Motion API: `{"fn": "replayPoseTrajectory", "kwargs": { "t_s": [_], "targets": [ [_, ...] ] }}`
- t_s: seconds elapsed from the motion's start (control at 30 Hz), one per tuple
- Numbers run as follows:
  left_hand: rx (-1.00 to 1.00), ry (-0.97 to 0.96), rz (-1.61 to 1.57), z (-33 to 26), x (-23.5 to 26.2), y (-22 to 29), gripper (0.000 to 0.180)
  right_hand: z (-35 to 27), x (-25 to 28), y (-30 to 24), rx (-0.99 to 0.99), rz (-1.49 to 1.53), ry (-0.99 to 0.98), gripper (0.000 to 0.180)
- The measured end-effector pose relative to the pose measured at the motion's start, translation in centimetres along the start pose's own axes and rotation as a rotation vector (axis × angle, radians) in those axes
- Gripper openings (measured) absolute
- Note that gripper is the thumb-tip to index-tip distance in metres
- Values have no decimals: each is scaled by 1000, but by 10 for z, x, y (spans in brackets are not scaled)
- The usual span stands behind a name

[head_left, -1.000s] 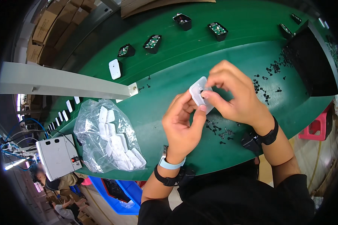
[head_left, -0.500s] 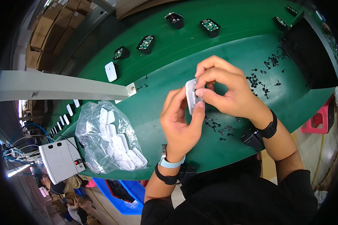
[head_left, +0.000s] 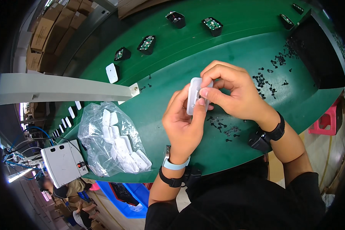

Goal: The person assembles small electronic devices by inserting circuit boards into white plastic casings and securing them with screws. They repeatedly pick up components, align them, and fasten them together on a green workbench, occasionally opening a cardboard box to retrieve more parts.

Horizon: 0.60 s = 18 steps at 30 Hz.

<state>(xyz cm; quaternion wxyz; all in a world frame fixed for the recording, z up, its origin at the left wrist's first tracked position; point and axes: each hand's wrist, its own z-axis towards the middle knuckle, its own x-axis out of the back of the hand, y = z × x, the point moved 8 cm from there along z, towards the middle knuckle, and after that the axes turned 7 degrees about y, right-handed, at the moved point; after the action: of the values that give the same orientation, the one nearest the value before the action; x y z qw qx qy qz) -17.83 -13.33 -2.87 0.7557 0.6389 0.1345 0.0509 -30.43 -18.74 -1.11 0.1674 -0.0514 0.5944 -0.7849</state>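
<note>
My left hand [head_left: 184, 124] grips a white plastic cover [head_left: 193, 86] by its edges, its hollow inner side turned toward me. The thumb lies on the lower part of the cover. From the right, my right hand [head_left: 235, 94] pinches at the cover's inside with thumb and forefinger. A small dark piece shows at those fingertips, mostly hidden. Below the hands, small black parts [head_left: 217, 123] with round heads and short stems lie loose on the green table [head_left: 157, 111]. More black parts [head_left: 260, 81] are scattered to the right.
A clear plastic bag [head_left: 94, 134] of white covers lies at left, beside a grey box [head_left: 63, 163]. Black housings with circuit boards [head_left: 146, 45] stand on the green belt [head_left: 172, 46] behind. A metal post [head_left: 65, 88] crosses at left; a black bin [head_left: 314, 57] stands at right.
The cover has turned so more of its inner side faces me, and it sits slightly further left. The right fingers stay at it. Housings on the belt have shifted slightly left.
</note>
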Motion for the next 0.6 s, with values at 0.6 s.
{"fn": "replayPoseTrajectory", "kwargs": {
  "t_s": [0.6],
  "targets": [
    [-37,103,92,-6,12,0,27,-10,-4,7,50,-39,62,10]
  ]
}}
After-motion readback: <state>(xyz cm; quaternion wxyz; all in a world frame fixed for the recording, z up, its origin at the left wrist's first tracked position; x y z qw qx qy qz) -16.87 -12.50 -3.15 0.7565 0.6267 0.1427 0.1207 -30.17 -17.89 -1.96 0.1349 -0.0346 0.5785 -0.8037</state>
